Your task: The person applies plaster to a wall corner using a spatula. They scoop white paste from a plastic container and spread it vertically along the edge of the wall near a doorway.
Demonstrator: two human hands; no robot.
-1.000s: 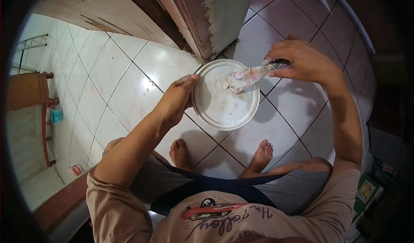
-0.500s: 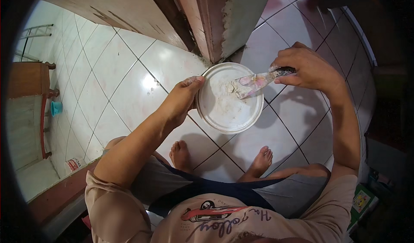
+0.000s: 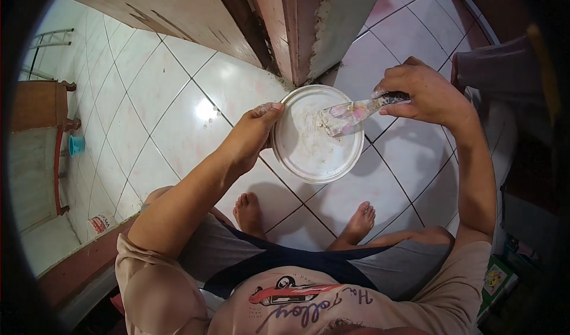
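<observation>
A glossy white tiled floor (image 3: pixel 178 115) fills most of the head view, with a wooden door frame (image 3: pixel 285 20) and a rough plastered wall edge (image 3: pixel 344 20) rising at the top. At the far left stands a wooden piece of furniture (image 3: pixel 35 106) with a small teal cup (image 3: pixel 76 145) beside it. The person stands barefoot on the tiles.

Held out over the floor is a round white lid (image 3: pixel 317 134), flat side up, smeared with pale putty near its middle. The left hand (image 3: pixel 252 136) grips the lid's left rim, thumb on top and fingers closed underneath. The right hand (image 3: pixel 424 91) is closed around the dark handle of a putty knife (image 3: pixel 356 112), whose paste-coated blade lies on the lid's upper right part, touching the putty.
</observation>
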